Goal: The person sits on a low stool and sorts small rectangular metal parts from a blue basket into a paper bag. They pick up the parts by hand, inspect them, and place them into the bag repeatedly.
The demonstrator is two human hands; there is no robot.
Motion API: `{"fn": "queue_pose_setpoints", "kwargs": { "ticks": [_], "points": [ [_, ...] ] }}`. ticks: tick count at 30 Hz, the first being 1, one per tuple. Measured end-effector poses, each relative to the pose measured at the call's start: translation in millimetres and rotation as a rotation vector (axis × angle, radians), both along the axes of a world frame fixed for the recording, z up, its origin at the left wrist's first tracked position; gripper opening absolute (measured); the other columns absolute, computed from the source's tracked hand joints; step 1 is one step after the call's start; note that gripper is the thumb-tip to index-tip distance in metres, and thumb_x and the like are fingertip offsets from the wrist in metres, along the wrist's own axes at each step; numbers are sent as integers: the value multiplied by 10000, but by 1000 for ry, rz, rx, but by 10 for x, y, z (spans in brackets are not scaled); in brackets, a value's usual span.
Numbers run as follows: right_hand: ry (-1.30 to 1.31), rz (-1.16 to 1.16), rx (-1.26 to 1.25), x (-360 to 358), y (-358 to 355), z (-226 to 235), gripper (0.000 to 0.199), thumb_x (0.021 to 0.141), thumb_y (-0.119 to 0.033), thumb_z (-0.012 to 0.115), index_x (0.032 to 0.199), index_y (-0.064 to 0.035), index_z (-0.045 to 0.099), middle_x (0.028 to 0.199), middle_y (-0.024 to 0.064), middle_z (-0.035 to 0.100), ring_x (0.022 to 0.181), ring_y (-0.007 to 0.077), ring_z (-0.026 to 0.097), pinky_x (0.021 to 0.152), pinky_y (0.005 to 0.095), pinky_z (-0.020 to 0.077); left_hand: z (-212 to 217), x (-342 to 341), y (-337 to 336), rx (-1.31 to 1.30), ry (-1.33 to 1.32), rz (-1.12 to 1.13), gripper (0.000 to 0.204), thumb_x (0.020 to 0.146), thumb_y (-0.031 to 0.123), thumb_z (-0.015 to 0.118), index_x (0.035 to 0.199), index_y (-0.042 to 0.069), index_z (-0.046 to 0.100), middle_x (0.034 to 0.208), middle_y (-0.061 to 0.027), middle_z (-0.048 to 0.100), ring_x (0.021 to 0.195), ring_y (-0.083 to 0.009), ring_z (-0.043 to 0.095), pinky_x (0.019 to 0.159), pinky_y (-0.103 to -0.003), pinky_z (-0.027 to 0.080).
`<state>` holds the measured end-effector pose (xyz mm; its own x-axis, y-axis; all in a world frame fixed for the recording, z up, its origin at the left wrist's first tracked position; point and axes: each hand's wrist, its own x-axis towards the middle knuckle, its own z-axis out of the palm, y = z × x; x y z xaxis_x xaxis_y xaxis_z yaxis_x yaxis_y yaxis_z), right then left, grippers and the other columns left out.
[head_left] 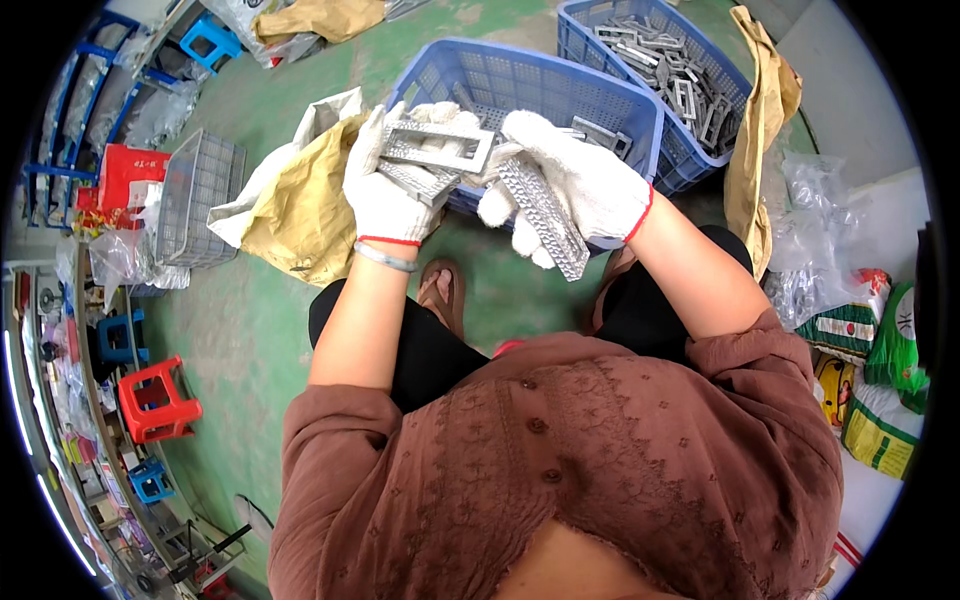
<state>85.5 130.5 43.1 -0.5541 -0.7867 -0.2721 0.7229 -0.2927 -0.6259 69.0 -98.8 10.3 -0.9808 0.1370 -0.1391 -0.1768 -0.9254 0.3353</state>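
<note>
White knitted gloves with red cuffs cover both my hands. My left hand (388, 205) is closed around several grey metal parts; one, a rectangular slotted frame (425, 131), lies across the palm and fingers above another textured piece (415, 182). Closed too, my right hand (590, 185) grips a long grey patterned metal frame (540, 215) that slants down toward me. The hands are close together, over the near side of a blue plastic basket (650, 130). Inside that basket lie more such metal frames (603, 137), partly hidden behind my right glove.
A second blue basket (733, 75), heaped with metal frames (670, 75), stands behind to the right beside brown paper (755, 150). Left of my hands is a yellow sack (300, 215), then a grey crate (200, 215). A red stool (155, 400) stands farther left near shelving.
</note>
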Motion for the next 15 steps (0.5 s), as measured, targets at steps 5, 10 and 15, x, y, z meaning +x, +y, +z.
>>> {"fn": "queue_pose_setpoints", "kwargs": {
  "ticks": [5,10,15],
  "points": [
    [-13,-85,-153,-141,105,-67,369,1009,-365,578,1176,-37,603,994,142,688,813,288,718,623,441,617,10,-24,-94,-33,-15,13,340,973,270,572,1184,6,535,1115,-259,608,1085,-452,600,998,-658,468],
    [272,-293,-35,-276,222,-102,279,958,-78,612,1222,3,573,1082,124,662,901,214,679,706,364,583,-30,98,124,-305,-111,-175,194,936,212,659,1013,37,628,882,-197,647,868,-367,670,827,-545,576],
    [595,-363,436,-272,196,-101,567,908,-32,638,1429,71,437,1236,131,601,997,172,613,772,285,524,-166,236,527,-417,-32,-292,186,924,67,686,1098,58,621,917,-65,659,787,-209,676,670,-376,590]
  ]
}}
